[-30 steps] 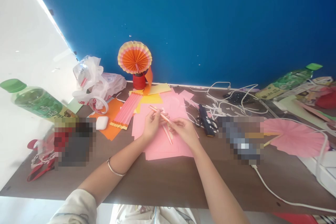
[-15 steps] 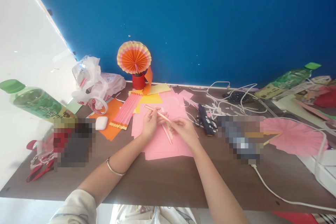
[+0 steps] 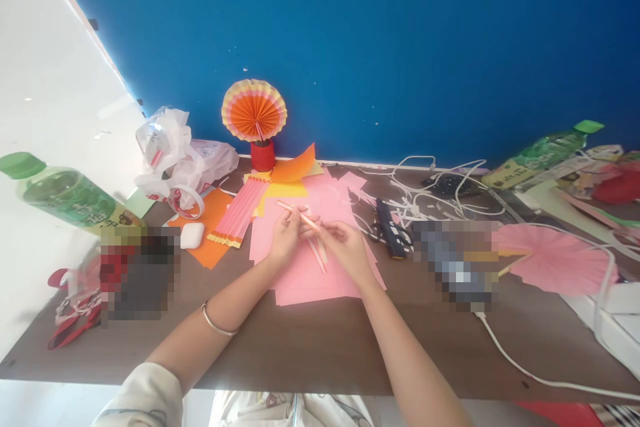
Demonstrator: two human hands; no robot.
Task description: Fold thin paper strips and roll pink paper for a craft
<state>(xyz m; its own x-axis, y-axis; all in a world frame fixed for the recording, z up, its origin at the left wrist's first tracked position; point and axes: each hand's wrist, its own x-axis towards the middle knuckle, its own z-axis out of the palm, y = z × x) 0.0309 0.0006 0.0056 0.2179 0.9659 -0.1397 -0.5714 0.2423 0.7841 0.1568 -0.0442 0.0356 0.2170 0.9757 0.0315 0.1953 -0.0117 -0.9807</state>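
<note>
My left hand (image 3: 286,236) pinches a thin pink and orange folded paper strip (image 3: 286,205) near its middle. Gripping the strip's lower right end are the fingertips of my right hand (image 3: 347,247), close beside the left. Below the hands a similar folded strip (image 3: 316,256) lies on a stack of pink paper (image 3: 305,288). To the left rests a pleated pink paper (image 3: 239,210) with orange and yellow edges. Behind it, a round pleated paper fan (image 3: 255,111) stands against a red tape roll (image 3: 263,157). An orange sheet (image 3: 296,165) lies over yellow paper (image 3: 283,189).
Scissors (image 3: 391,230) lie right of the pink stack, near paper scraps and white cables (image 3: 450,195). A pink pleated fan (image 3: 557,259) is farther right. On the left are a green bottle (image 3: 75,195), a plastic bag (image 3: 205,163), clear tape (image 3: 187,203) and a white case (image 3: 192,235).
My right hand has shifted slightly left along the strip, nearer my left hand. The orange sheet that curled up beside the red roll has tipped over to the right onto the yellow paper.
</note>
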